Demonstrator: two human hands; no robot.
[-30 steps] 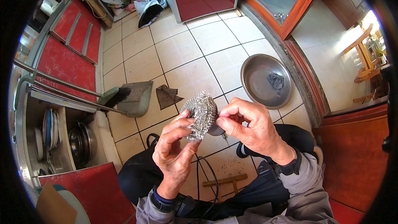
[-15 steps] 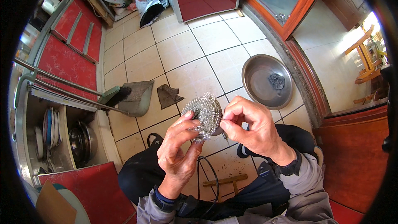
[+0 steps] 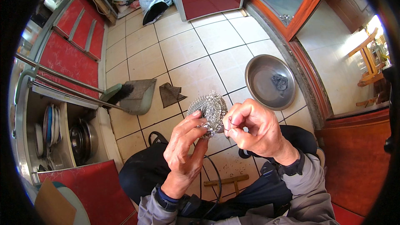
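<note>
Presently, I observe a silver, rounded, metal-mesh scouring pad [image 3: 214,109] raised above cream floor tiles [image 3: 181,68].
Left hand [image 3: 183,146]: fingers and thumb partly curled, gripping the pad's near-left edge. Right hand [image 3: 257,128], just beside the pad: thumb and forefinger pinched on a thin dark strand [image 3: 230,119]; I cannot tell whether it reaches the pad.

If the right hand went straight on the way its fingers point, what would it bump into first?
Probably the silvery scouring pad held in the left hand; the right hand's exact depth is unclear.
</note>
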